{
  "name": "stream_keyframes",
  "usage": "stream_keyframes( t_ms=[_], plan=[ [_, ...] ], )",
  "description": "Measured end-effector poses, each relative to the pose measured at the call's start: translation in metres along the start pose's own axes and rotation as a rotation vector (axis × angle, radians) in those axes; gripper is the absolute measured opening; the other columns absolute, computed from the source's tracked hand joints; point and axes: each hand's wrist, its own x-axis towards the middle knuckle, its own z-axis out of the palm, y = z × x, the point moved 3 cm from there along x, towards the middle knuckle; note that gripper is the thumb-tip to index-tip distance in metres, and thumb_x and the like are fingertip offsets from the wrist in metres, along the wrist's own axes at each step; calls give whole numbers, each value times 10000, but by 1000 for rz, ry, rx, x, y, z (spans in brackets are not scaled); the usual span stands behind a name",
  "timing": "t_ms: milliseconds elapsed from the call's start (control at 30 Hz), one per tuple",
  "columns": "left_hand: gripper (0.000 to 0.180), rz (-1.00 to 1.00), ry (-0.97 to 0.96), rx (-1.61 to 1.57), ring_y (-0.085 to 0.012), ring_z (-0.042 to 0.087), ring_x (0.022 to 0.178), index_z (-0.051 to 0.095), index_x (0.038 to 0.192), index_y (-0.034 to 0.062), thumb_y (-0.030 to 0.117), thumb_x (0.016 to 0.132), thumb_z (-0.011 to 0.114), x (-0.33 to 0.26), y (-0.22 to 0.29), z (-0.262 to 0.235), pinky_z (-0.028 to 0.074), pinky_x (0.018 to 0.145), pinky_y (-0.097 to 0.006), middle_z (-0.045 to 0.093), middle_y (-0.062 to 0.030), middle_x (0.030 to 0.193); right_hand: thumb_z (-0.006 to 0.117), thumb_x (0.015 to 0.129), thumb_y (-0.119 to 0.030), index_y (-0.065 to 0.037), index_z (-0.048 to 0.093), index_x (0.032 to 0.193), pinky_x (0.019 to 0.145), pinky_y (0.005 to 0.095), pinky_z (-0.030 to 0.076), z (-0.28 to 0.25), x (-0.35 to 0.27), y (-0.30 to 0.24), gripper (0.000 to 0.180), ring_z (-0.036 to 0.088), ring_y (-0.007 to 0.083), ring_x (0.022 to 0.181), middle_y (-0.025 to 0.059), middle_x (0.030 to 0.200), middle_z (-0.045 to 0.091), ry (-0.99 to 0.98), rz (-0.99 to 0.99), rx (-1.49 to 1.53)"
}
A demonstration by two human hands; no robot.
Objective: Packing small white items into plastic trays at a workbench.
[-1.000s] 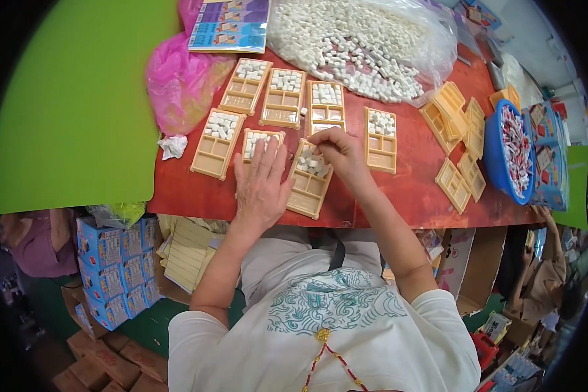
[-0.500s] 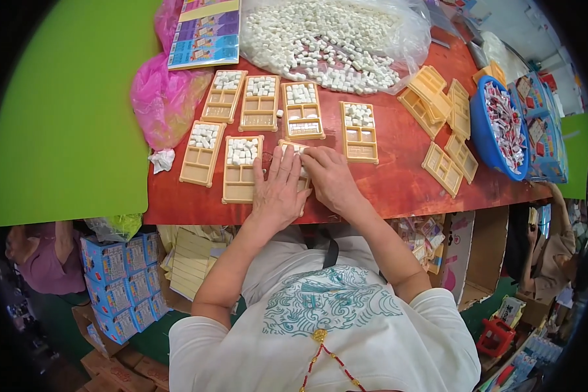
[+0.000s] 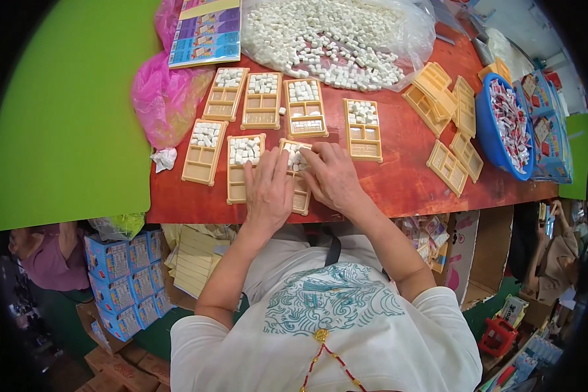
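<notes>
A tan plastic tray [image 3: 301, 200] lies lengthwise in front of me, partly covered by my hands. Small white cubes [image 3: 296, 155] fill its far compartment. My left hand [image 3: 270, 189] is open, its long fingers resting over the tray's left side and the edge of a neighbouring tray [image 3: 236, 192]. From the right, my right hand [image 3: 335, 176] reaches in with bent, spread fingers, the tips touching the tray's edge and the cubes. Its palm is hidden, and no piece shows between its fingers.
Several more trays [image 3: 200, 160] with cubes stand around. A clear bag [image 3: 417, 39] of loose cubes lies at the back. To the right are empty trays [image 3: 447, 173] and a blue basin [image 3: 500, 147] of small packets; a pink bag [image 3: 153, 98] sits left.
My hands have drawn apart slightly, uncovering more of the tray and its cubes. My right fingers have spread from their closer bunch. The whole view has shifted slightly.
</notes>
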Motion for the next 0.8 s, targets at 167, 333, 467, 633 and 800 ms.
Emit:
stream_keyframes(
  t_ms=[167,333,467,633,800],
  plan=[
    [308,-5,-41,86,-267,530,959,587,1125,67,125,825,630,24,-1,-7,328,894,-473,547,-107,990,692,761,-102,-84,603,976,710,369,383,11,-1,7,234,521,261,807,72,861,512,-1,-94,-101],
    [118,164,-2,175,-248,525,803,559,877,102,145,794,629,34,0,-8,346,847,-447,493,-73,807,695,730,-82,-76,605,944,689,380,399,11,-2,6,232,526,269,774,80,823,512,-9,-175,-90],
    [106,230,63,144,-248,522,777,543,837,105,130,779,629,28,-6,-2,358,852,-450,484,-69,776,680,737,-27,-50,605,932,683,402,424,14,-2,5,211,543,296,768,100,820,538,-3,-134,55],
    [111,215,18,53,-268,531,808,568,892,72,54,799,626,26,-10,-8,351,917,-456,497,-86,782,662,814,-9,-31,625,937,654,352,465,-5,11,10,131,598,285,766,119,832,588,50,-6,292],
    [83,181,98,-179,-257,566,812,590,870,65,38,797,622,44,-4,-15,370,940,-455,548,-85,784,652,865,-48,-11,657,967,640,309,484,-31,20,39,108,631,201,736,96,810,628,41,297,550]
  ],
)
